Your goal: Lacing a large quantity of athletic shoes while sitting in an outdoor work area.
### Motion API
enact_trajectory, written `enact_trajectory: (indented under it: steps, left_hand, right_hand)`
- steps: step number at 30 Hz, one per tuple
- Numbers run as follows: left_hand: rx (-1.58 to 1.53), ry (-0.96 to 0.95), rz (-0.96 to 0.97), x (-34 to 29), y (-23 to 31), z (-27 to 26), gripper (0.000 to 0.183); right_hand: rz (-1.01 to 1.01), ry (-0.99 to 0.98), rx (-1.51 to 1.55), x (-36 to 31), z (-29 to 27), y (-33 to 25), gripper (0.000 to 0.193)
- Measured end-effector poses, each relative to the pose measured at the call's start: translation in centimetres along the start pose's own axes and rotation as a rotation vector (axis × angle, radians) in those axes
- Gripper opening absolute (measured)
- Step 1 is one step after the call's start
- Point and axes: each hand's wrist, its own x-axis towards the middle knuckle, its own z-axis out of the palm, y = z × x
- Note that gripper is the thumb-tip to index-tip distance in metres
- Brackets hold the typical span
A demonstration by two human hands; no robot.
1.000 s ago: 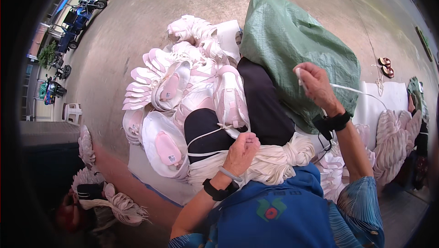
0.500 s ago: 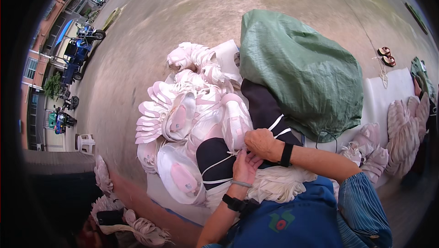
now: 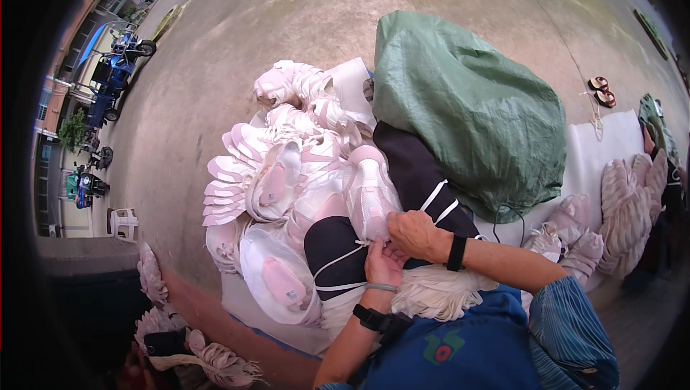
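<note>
A white and pale pink shoe upper (image 3: 370, 192) lies lengthwise in front of me, its toe pointing away. At its near end, my right hand (image 3: 418, 237) is closed, its fingertips gripping the edge of the upper. My left hand (image 3: 384, 264) is just below with the palm side up, its thumb and fingers pinched on that same end. Whether a thin lace is between the fingertips is hidden. Beneath the upper lies a black cloth piece (image 3: 332, 253) with a white cord. A bundle of whitish laces (image 3: 438, 291) rests by my lap, against my blue apron (image 3: 445, 347).
Heaped pink and white shoe uppers (image 3: 287, 153) spread to the left and beyond. A large green woven sack (image 3: 467, 117) stands at the far right of them. More stacked uppers (image 3: 625, 210) lie further right, near sandals (image 3: 602, 92). A white stool (image 3: 123, 223) stands far left.
My right hand has turned slightly and its fingers have shifted a little at the upper's near end. Both hands keep their hold. The whole view has moved slightly.
</note>
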Motion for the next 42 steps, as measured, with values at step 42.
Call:
enact_trajectory:
  steps: [42]
  left_hand:
    - [-0.011, -0.036, -0.145, 0.2, 2.3, 1.3, 0.065]
  right_hand:
    - [0.082, 0.137, 0.080, 0.2, 0.2, 0.4, 0.023]
